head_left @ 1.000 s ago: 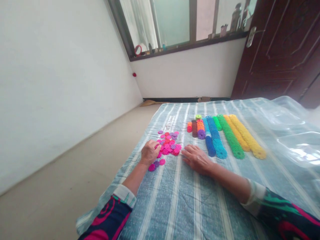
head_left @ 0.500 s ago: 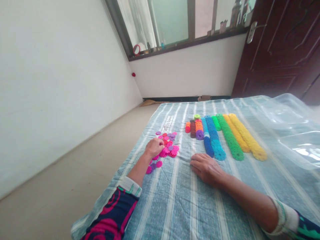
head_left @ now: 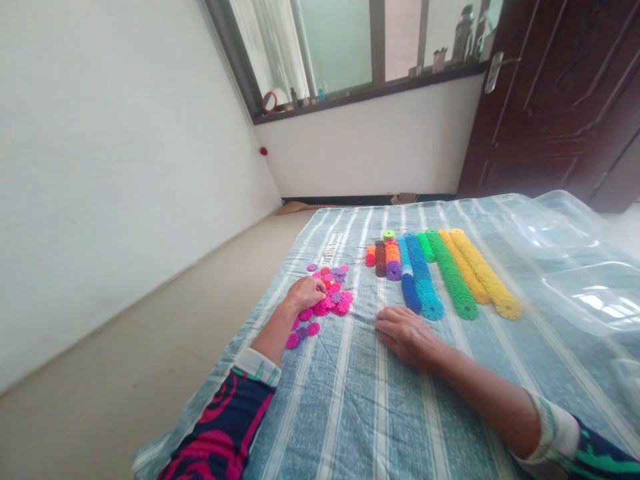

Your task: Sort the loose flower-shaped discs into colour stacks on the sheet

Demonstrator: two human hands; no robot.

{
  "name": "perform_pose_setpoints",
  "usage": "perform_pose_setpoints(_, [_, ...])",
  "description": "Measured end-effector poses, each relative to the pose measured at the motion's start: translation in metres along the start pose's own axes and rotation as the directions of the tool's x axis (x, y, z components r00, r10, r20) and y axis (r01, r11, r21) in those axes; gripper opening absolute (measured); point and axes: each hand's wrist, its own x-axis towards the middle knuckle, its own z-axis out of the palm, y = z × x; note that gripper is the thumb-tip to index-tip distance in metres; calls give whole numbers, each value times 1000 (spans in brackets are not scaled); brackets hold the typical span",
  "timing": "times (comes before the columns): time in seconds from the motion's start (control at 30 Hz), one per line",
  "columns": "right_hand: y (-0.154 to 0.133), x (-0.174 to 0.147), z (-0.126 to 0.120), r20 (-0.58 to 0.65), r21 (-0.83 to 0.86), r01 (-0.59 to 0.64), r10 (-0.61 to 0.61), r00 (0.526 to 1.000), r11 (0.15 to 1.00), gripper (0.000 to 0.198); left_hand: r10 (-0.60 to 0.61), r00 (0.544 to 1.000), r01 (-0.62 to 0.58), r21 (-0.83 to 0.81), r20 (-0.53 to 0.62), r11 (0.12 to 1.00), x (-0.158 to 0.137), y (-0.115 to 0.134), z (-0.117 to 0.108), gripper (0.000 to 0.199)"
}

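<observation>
My left hand bends down over a loose pile of pink, red and purple notched plastic discs. Its fingers are pinched together among the discs, and what lies between the fingertips is hidden. My right hand rests on the striped cloth with its fingers stretched to the left, no disc showing in it. Beyond it lie rows of discs sorted by colour: a blue row, a green row, a yellow row, plus short orange and brown rows.
A blue-grey striped cloth covers the table. Two clear plastic containers stand at the right edge. Behind are a window ledge with small items and a dark red door. A white wall runs along the left.
The whole view has shifted slightly, so things appear a little further left. My left hand is still at the pile with its fingers slightly moved; my right hand stays on the cloth.
</observation>
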Motion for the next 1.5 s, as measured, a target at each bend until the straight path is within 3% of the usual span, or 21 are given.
perform_pose_setpoints(0.3, [1, 0, -1, 18, 9, -11, 11, 1000, 1000, 15, 85, 984, -80, -40, 157, 996, 6, 0, -10, 30])
perform_pose_setpoints(0.43, [0, 0, -2, 25, 11, -10, 10, 1000, 1000, 16, 49, 977, -30, -96, 209, 995, 9, 2, -12, 23])
perform_pose_setpoints(0.67, [0, 1, -3, 23, 14, -11, 11, 1000, 1000, 15, 12, 969, 75, -343, 247, 936, 9, -4, -17, 6])
perform_pose_setpoints(0.93, [1, 3, 1, 8, -13, -11, 11, 1000, 1000, 14, 2, 1000, 6, -539, 14, 842, 15, 6, -21, 12])
perform_pose_setpoints(1.17, [0, 4, 2, 1, -28, -14, 14, 1000, 1000, 15, 75, 984, -146, -494, -161, 857, 61, 55, 15, 9])
perform_pose_setpoints(1.27, [0, 5, 1, -6, -22, -16, 16, 1000, 1000, 15, 45, 973, -153, -484, -228, 862, 86, 71, 29, 10])
perform_pose_setpoints(1.5, [-1, 6, 0, -9, -13, -28, 28, 1000, 1000, 13, 11, 964, -136, -459, -265, 878, 117, 75, 53, 11])
